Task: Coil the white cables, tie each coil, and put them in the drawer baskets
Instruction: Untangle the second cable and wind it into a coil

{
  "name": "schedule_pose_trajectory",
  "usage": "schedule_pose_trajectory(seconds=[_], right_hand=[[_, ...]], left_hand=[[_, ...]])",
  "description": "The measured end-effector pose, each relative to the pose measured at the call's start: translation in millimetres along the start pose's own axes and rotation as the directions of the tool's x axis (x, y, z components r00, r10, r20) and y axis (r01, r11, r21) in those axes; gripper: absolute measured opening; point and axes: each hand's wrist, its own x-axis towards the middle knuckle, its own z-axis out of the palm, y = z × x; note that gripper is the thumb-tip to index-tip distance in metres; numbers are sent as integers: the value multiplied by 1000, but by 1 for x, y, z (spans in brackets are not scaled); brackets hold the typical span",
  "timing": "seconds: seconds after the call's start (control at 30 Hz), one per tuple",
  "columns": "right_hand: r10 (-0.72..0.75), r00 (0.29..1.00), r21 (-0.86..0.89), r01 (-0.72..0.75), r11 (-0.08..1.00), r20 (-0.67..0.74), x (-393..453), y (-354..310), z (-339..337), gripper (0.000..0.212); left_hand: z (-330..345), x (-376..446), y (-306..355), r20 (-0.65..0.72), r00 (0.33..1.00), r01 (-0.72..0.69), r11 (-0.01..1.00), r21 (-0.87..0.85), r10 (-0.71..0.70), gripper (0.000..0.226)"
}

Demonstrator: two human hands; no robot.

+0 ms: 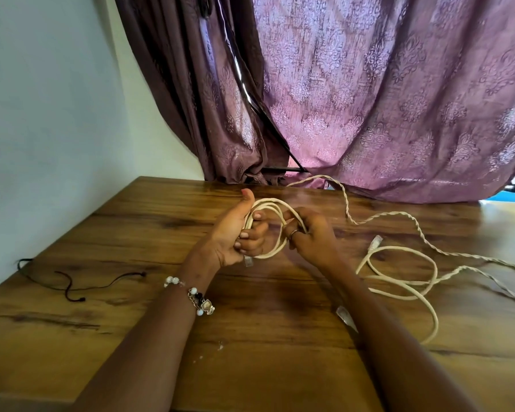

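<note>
My left hand (235, 233) grips one side of a small coil of white cable (269, 205), fingers curled round its strands, thumb up. A clear plug end hangs below that hand. My right hand (309, 236) pinches the coil's other side. A second white cable (405, 281) lies in loose loops on the wooden table (131, 233) to the right, one plug pointing up and another near my right forearm. A twisted white cable (399, 217) runs from the curtain across the table to the right edge.
Two thin dark ties (72, 286) lie on the table's left side near the white wall. A purple patterned curtain (369, 99) hangs behind the table. No drawer or basket is in view.
</note>
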Motion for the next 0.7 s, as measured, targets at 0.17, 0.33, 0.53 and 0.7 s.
schedule_pose_trajectory(seconds=[0.17,0.33,0.53,0.7], right_hand=[[45,998,145,-52,988,53,-5,-11,1,28],[-24,999,-67,27,997,46,-6,-9,-2,19],[37,970,-799,174,575,238,-7,-8,-17,42],[-258,920,-910,354,217,296,-10,-15,-5,35]], left_hand=[[-3,-3,4,30,999,21,999,-44,-20,56],[-4,0,6,-110,994,-14,1000,-17,13,45],[-17,-7,24,-254,950,-250,932,-261,183,48],[-34,-6,30,-397,855,-515,638,-573,333,50]])
